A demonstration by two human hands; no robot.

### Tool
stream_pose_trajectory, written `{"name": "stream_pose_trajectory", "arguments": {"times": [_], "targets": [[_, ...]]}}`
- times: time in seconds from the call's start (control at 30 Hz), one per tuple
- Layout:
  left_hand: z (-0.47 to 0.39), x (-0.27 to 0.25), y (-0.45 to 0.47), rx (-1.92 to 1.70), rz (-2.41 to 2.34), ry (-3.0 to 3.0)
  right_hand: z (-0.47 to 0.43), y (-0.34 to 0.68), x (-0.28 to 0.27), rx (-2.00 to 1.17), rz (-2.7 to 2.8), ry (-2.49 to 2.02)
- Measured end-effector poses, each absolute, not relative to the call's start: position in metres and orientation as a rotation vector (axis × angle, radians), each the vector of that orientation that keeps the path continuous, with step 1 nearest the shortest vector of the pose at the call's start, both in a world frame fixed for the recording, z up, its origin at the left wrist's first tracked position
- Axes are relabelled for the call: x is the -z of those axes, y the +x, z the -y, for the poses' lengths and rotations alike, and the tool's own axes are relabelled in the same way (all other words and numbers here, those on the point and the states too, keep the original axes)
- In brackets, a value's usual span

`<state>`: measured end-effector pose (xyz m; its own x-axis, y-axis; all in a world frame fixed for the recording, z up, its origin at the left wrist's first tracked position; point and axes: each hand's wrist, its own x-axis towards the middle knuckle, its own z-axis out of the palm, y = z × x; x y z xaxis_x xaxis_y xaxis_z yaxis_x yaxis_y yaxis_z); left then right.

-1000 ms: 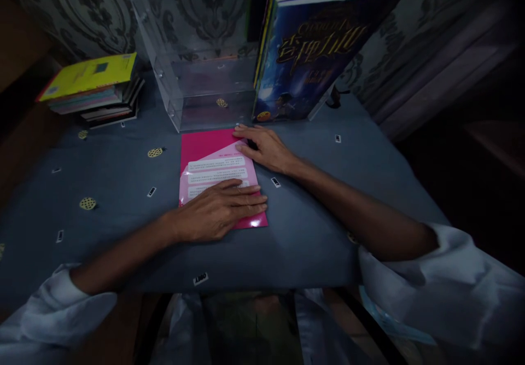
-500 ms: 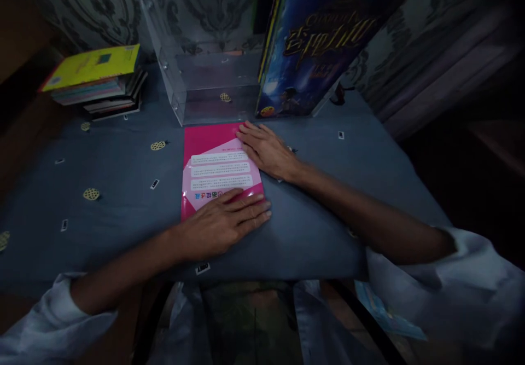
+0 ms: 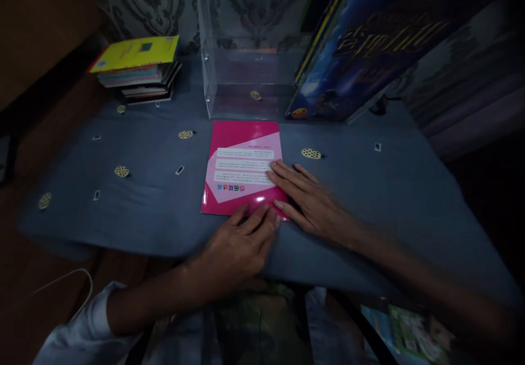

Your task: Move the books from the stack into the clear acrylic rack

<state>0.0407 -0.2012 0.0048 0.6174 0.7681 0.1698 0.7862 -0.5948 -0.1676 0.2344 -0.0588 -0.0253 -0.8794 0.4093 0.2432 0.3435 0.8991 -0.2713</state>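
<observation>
From the head camera I see a thin, glossy pink rectangular booklet lying flat on the blue-grey cloth-covered desk, just before a clear plastic rack. The right hand rests over its right edge, fingers straight and close together. The left hand bends its fingers at the near edge; I cannot tell whether they pinch it

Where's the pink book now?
Centre of the head view: the pink book lies on the grey-blue cloth, just in front of the clear rack, left hand at its near edge, right hand over its right edge.
</observation>
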Motion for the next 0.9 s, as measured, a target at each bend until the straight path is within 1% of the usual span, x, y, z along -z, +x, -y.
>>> {"name": "stream_pose_trajectory", "arguments": {"times": [0.3, 0.4, 0.57, 0.67, 0.77, 0.9], "targets": [[0.242, -0.008, -0.009, 0.144, 1.593, -2.420, 0.057, 0.234, 0.024, -0.280, 2.781, -0.572], [0.250, -0.004, -0.019, 0.173, 1.669, -2.360, 0.064, 0.228, 0.017, -0.310, 2.777, -0.500], [0.250, 0.006, -0.019, 0.305, 1.669, -2.318, 0.091, 0.187, 0.005, -0.557, 2.826, -0.124], [0.247, 0.010, -0.018, 0.399, 1.634, -2.288, 0.095, 0.159, 0.004, -0.666, 2.867, -0.053], [0.244, 0.011, -0.018, 0.486, 1.598, -2.245, 0.082, 0.140, 0.005, -0.695, 2.894, -0.006], [0.242, 0.013, -0.019, 0.547, 1.582, -2.227, 0.049, 0.126, 0.005, -0.652, 2.942, -0.027]]}}
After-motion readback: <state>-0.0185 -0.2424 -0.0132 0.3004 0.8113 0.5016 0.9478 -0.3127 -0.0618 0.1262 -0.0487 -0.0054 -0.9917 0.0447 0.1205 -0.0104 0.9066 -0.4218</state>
